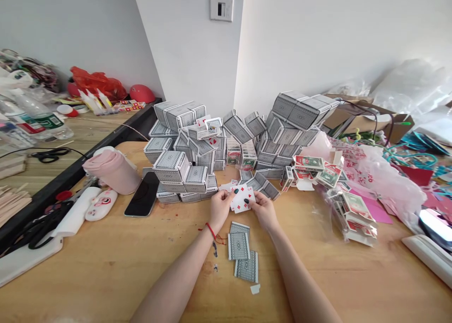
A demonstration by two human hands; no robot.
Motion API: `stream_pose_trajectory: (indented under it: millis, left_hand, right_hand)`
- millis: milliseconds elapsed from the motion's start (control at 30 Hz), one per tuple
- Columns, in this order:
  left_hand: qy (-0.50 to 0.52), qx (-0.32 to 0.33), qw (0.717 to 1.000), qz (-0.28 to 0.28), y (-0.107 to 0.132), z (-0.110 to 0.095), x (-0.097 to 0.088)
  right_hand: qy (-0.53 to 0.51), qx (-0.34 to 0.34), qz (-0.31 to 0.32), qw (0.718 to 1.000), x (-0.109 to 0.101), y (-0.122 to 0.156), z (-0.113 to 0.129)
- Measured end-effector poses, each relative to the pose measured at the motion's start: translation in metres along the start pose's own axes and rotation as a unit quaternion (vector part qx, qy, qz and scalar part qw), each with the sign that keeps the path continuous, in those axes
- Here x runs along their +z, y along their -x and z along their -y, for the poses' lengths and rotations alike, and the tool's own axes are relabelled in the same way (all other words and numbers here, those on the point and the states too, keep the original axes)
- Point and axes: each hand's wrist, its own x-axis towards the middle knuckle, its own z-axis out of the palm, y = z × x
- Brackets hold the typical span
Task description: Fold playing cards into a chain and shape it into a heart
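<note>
Left hand [221, 207] and right hand [264, 210] were pinched on cards [241, 204] near the pile [171, 166], which seemed easily toppled if bumped.

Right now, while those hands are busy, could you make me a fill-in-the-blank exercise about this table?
1. The cards held between the left hand and right hand show symbols colored ____.
2. The hand wearing the red bracelet is the ____ one.
3. In the picture, the phone lies on the pink cup's ____ side.

Missing words: red; left; right.
</note>
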Motion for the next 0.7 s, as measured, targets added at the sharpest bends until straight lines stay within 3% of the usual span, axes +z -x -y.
stream_pose_trajectory:
  millis: [167,700]
  left_hand:
    - [-0.027,0.024,0.999,0.038,-0.0012,-0.0014,-0.0017]
    - [-0.063,0.028,0.996,0.051,-0.0046,0.0050,-0.0058]
  right_hand:
    - [-0.017,0.009,0.002,1.000,-0.0021,-0.0011,-0.0026]
    - [0.004,0.026,-0.009,1.000,0.0044,0.0018,0.0025]
